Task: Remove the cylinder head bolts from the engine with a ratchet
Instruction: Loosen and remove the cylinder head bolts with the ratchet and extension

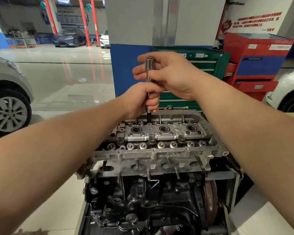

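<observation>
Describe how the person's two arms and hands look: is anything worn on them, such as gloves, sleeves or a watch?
Both hands, the left hand and the right hand, are bare, without gloves. No ring, watch or bracelet shows on either one. Both forearms are uncovered as far as the picture shows them, with no sleeve edge in view. No marks or tattoos can be seen on them.

The tool shaft (148, 68) is bright polished metal. The cylinder head (159, 150) looks dull grey cast metal, rough and stained; the engine block (143, 200) beneath is black, greasy. The floor (66, 73) is glossy tile.
</observation>
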A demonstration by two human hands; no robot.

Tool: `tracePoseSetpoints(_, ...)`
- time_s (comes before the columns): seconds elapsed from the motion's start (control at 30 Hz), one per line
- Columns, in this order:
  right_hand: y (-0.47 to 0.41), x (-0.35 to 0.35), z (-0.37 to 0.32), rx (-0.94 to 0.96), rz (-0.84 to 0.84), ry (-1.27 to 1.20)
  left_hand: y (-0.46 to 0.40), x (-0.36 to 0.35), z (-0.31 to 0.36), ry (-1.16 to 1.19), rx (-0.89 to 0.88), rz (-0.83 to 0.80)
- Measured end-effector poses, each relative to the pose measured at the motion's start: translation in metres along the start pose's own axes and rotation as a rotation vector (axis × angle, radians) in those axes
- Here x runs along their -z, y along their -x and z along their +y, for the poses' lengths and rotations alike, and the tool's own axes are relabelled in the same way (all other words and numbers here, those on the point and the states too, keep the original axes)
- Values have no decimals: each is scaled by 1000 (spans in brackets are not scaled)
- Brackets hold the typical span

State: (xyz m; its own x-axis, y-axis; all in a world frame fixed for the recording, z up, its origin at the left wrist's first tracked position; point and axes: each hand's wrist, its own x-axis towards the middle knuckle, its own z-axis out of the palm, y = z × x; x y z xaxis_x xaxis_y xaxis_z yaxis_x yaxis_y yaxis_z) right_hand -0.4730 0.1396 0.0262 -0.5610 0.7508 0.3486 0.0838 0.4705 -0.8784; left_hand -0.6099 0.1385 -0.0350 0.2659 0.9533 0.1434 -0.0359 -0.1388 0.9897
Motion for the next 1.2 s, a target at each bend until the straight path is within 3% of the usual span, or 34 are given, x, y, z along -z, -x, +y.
tracePoseSetpoints(0.07,-2,1,0,23,59,225,4,-14,-10,-155,-109,307)
tracePoseSetpoints(0.13,-5,-5,-1,41,237,512,8,-38,-22,-118,-158,623)
tracePoseSetpoints(0.2,-6,-15,1,51,453,733,9,-58,-32,14,-158,702)
tracePoseSetpoints(0.3,-5,-19,4,33,556,781,4,-64,-29,-23,-158,711)
tracePoseSetpoints(0.37,-3,-12,1,13,542,724,1,-53,-22,-105,-136,657)
tracePoseSetpoints(0.4,-2,-9,1,11,498,648,-1,-42,-17,-104,-99,540)
tracePoseSetpoints(0.5,2,-3,4,34,246,252,-3,-4,-3,13,76,-26)
tracePoseSetpoints(0.53,3,-3,4,21,167,130,-3,4,-1,14,102,-112)
tracePoseSetpoints(0.57,4,-2,3,8,124,94,-3,7,0,3,101,-123)
tracePoseSetpoints(0.63,0,-2,0,10,181,278,0,1,-3,-77,2,77)
tracePoseSetpoints(0.73,-5,-12,-1,20,467,700,9,-22,-17,-180,-210,517)
tracePoseSetpoints(0.8,-5,-22,3,43,586,736,12,-37,-23,-125,-202,573)
tracePoseSetpoints(0.9,-4,-22,5,41,591,676,9,-53,-18,-93,-177,579)
tracePoseSetpoints(0.97,-5,-16,4,15,506,487,4,-48,-8,-119,-163,558)
tracePoseSetpoints(1.0,-5,-14,4,5,421,326,1,-38,-4,-128,-130,487)
tracePoseSetpoints(1.1,-2,-3,7,-1,129,-23,-6,-6,6,2,10,-7)
tracePoseSetpoints(1.13,0,-1,7,-1,66,-40,-7,0,7,40,33,-84)
tracePoseSetpoints(1.2,2,2,5,3,64,35,-6,-2,4,9,-10,8)
